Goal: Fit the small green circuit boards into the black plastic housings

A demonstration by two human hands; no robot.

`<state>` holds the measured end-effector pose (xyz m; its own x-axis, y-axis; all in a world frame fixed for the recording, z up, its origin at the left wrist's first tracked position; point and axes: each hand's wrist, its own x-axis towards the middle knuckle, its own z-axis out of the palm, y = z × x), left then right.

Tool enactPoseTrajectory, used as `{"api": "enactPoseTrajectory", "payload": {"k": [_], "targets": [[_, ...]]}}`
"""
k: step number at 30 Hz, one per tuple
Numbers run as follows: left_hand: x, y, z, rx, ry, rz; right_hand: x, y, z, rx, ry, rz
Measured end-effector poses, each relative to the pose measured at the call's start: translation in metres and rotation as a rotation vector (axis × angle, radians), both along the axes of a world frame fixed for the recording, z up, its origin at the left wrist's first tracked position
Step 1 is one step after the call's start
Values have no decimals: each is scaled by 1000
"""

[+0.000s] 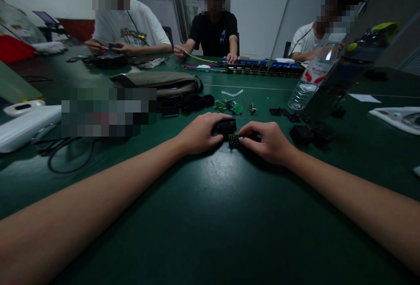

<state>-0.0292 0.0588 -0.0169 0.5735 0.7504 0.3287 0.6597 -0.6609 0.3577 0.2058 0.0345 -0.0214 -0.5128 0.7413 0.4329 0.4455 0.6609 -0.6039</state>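
My left hand [200,132] is closed around a small black plastic housing [227,126] resting on the green table [210,215]. My right hand [267,141] pinches a small green circuit board [233,140] right beside the housing, touching its lower edge. Both forearms lie flat on the table. More small green boards [233,107] and several black housings [188,102] lie just beyond my hands. Other black housings [310,135] sit to the right of my right hand.
Three people sit at the far side, handling cables and parts. A khaki pouch [157,81] lies behind the housings. A clear water bottle [311,79] and a dark bottle [344,75] stand at right. White devices [26,125] and a black cable [65,153] lie at left.
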Motion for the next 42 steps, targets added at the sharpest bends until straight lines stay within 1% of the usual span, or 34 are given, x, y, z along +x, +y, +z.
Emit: {"api": "enactPoseTrajectory", "payload": {"k": [3,7,13,20,26,31,37,42], "targets": [[0,1,-1,7,-5,-11,0,0,0,7,17,-30],[-1,2,-1,1,-12,-6,-2,1,0,29,10,1],[0,2,0,-4,-14,-4,-3,1,0,-21,-13,-31],[1,1,0,10,-12,-7,-4,-1,2,-32,-24,-36],[2,-1,2,16,4,-3,-6,0,2,-39,-43,-95],[2,-1,2,14,20,0,-5,0,3,-17,-59,-71],[2,-1,1,18,19,3,-2,-1,3,-2,-38,-76],[1,0,0,20,7,-8,-2,-2,2,2,-36,-40]]}}
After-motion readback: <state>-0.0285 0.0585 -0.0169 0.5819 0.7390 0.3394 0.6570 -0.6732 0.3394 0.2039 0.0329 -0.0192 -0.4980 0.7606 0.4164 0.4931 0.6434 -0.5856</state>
